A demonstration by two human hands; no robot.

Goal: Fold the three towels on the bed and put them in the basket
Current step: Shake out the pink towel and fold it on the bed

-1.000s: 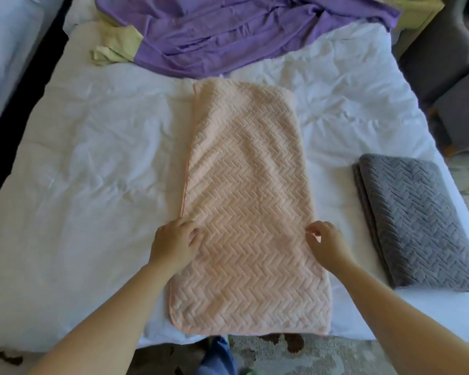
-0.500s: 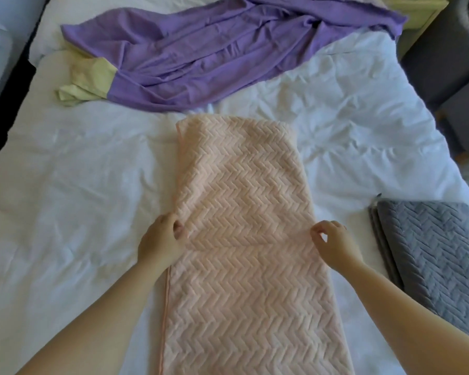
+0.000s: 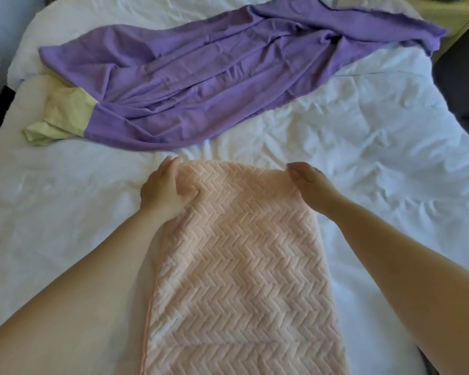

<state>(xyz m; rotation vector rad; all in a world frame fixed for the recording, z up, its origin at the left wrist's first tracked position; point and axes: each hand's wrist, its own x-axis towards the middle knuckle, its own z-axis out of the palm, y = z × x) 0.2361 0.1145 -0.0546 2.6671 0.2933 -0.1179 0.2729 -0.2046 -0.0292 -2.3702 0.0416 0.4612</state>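
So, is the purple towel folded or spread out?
Unfolded: the purple towel lies loose and crumpled across the far side of the bed.

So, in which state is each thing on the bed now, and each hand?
peach towel: folded into a long strip, lying flat.
purple towel: unfolded, crumpled.
left hand: grips the peach towel's far left corner.
right hand: grips its far right corner.
bed: white cover wrinkled.

Both bare arms stretched forward, apart. The left hand (image 3: 163, 185) and the right hand (image 3: 307, 180) each pinched a far corner of the peach zigzag cloth towel (image 3: 241, 266).
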